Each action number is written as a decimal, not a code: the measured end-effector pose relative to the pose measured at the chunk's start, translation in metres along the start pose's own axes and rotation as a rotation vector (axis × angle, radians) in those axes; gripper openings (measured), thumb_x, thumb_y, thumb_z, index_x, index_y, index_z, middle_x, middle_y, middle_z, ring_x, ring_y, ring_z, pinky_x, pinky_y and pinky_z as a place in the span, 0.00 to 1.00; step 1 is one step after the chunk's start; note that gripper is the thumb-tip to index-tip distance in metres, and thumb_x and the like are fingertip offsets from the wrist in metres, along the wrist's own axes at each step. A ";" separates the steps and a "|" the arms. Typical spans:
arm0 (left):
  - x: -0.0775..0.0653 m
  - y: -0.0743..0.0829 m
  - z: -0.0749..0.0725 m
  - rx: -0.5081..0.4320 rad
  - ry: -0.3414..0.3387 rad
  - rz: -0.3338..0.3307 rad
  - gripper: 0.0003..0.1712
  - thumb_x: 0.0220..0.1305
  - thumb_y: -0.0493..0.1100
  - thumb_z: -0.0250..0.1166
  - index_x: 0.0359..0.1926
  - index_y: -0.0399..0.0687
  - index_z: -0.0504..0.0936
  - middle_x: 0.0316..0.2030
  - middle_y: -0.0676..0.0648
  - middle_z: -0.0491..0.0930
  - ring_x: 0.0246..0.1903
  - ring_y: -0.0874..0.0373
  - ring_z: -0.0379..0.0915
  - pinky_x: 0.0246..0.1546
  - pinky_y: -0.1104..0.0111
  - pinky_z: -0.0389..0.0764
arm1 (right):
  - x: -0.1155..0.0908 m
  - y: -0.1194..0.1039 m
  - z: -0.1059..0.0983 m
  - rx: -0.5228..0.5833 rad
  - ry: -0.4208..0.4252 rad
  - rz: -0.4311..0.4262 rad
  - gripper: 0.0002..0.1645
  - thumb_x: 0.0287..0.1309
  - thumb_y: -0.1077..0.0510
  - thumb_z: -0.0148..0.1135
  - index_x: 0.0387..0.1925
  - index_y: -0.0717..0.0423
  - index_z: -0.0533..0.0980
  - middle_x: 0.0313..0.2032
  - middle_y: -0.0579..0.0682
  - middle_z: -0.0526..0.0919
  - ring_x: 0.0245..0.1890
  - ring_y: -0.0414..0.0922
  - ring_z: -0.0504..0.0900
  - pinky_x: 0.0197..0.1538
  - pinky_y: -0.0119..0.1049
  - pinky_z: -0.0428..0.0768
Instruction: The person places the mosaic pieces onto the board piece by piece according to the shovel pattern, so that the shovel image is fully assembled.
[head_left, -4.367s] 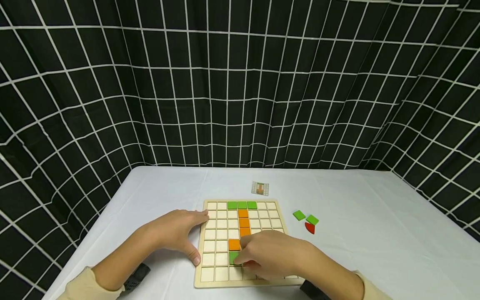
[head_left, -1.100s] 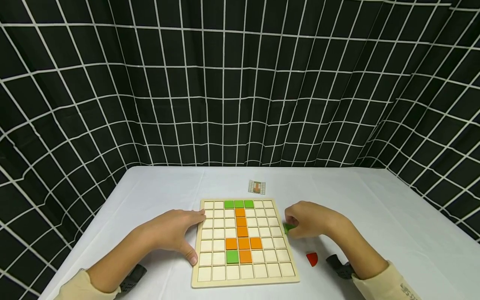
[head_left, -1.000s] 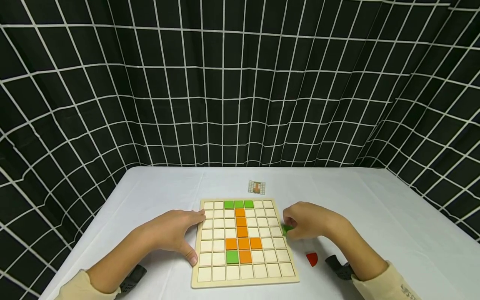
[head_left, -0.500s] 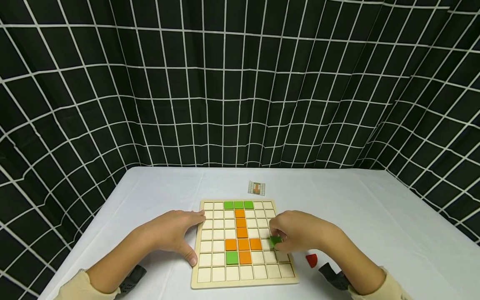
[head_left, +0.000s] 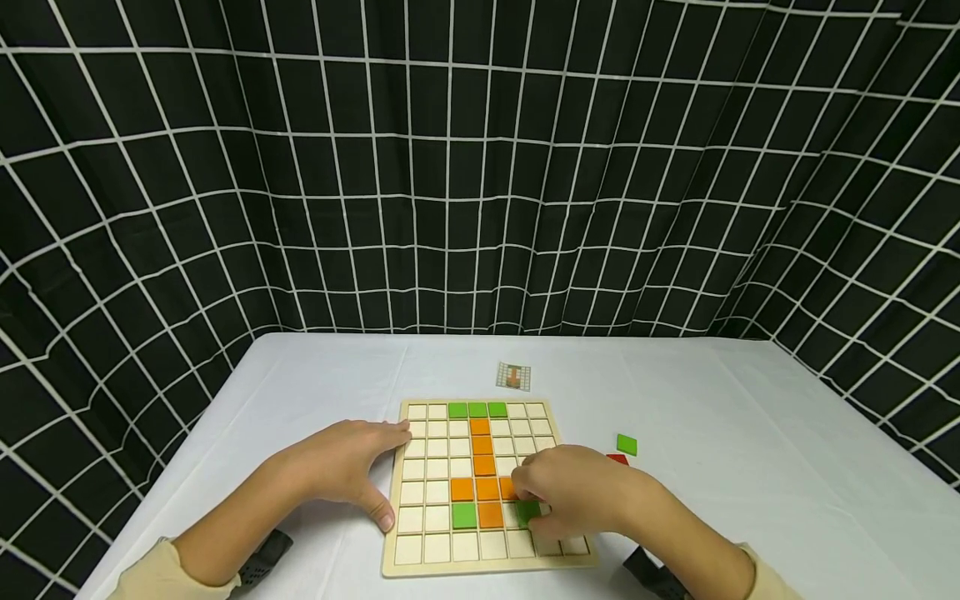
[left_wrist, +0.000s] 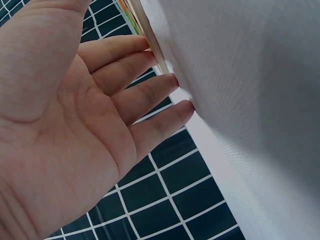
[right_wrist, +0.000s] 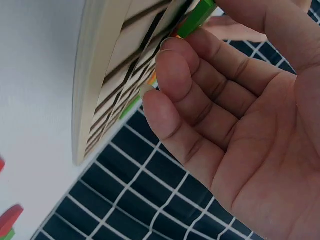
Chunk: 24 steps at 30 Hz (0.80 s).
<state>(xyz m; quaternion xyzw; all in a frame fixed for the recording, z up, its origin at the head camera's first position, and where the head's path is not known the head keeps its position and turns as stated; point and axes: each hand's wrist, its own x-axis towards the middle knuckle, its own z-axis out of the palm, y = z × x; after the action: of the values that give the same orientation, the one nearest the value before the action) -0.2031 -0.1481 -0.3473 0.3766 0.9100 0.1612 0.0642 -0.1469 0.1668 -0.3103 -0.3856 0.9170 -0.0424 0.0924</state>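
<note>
A square wooden grid board [head_left: 423, 567] lies on the white table, bearing green tiles along its far row and orange tiles [head_left: 483, 465] down its middle. My right hand [head_left: 588, 492] is over the board's right half, pinching a green square tile [head_left: 527, 512] between thumb and fingers, just right of the lowest orange tile. In the right wrist view this green tile [right_wrist: 196, 19] stands tilted close over the cells. My left hand [head_left: 341, 462] rests against the board's left edge, thumb and fingers spread; in the left wrist view its fingertips [left_wrist: 186, 107] touch the tablecloth and board side.
A loose green tile [head_left: 627, 444] lies right of the board beside a red piece [head_left: 618, 459], partly hidden by the right hand. Another red piece [right_wrist: 11, 220] shows in the right wrist view. A small pattern card [head_left: 513, 376] lies behind the board. A black gridded curtain [head_left: 480, 167] surrounds the table.
My right hand has picked up a green tile from right of the board and carried it left over the board. Orange tiles it covered earlier show now. My left hand stays put.
</note>
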 end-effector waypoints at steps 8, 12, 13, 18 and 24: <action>0.001 0.000 -0.001 0.001 -0.008 -0.004 0.67 0.29 0.71 0.79 0.67 0.35 0.73 0.67 0.38 0.70 0.65 0.42 0.68 0.64 0.49 0.69 | 0.002 -0.005 0.005 -0.044 0.024 -0.050 0.16 0.46 0.62 0.72 0.21 0.47 0.69 0.20 0.35 0.64 0.21 0.33 0.61 0.25 0.26 0.62; 0.001 0.001 -0.002 -0.006 -0.015 -0.016 0.66 0.28 0.71 0.79 0.67 0.35 0.73 0.68 0.38 0.70 0.65 0.42 0.68 0.65 0.48 0.68 | 0.003 -0.005 0.006 -0.081 0.052 -0.081 0.14 0.48 0.60 0.74 0.22 0.48 0.73 0.21 0.34 0.67 0.21 0.33 0.64 0.26 0.25 0.66; 0.001 0.001 -0.002 -0.007 -0.016 -0.018 0.66 0.28 0.71 0.79 0.67 0.36 0.73 0.68 0.38 0.70 0.65 0.42 0.68 0.64 0.48 0.68 | 0.004 -0.005 0.006 -0.088 0.057 -0.083 0.14 0.48 0.59 0.75 0.23 0.48 0.74 0.21 0.34 0.68 0.21 0.33 0.64 0.26 0.25 0.67; 0.001 0.000 -0.002 -0.001 -0.018 -0.019 0.66 0.28 0.71 0.79 0.67 0.37 0.73 0.68 0.38 0.70 0.65 0.42 0.68 0.64 0.47 0.68 | 0.005 -0.006 0.007 -0.111 0.075 -0.080 0.13 0.49 0.58 0.77 0.25 0.49 0.77 0.22 0.34 0.71 0.21 0.32 0.66 0.28 0.26 0.71; 0.001 0.001 -0.002 -0.007 -0.017 -0.019 0.67 0.28 0.71 0.79 0.67 0.35 0.73 0.67 0.38 0.70 0.65 0.42 0.68 0.65 0.48 0.68 | 0.007 -0.006 0.008 -0.089 0.083 -0.072 0.12 0.48 0.59 0.79 0.28 0.49 0.79 0.26 0.35 0.77 0.23 0.31 0.68 0.30 0.25 0.73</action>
<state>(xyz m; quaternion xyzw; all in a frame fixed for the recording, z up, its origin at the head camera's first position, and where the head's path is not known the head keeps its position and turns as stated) -0.2036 -0.1475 -0.3456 0.3691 0.9123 0.1606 0.0749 -0.1457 0.1572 -0.3180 -0.4202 0.9065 -0.0209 0.0352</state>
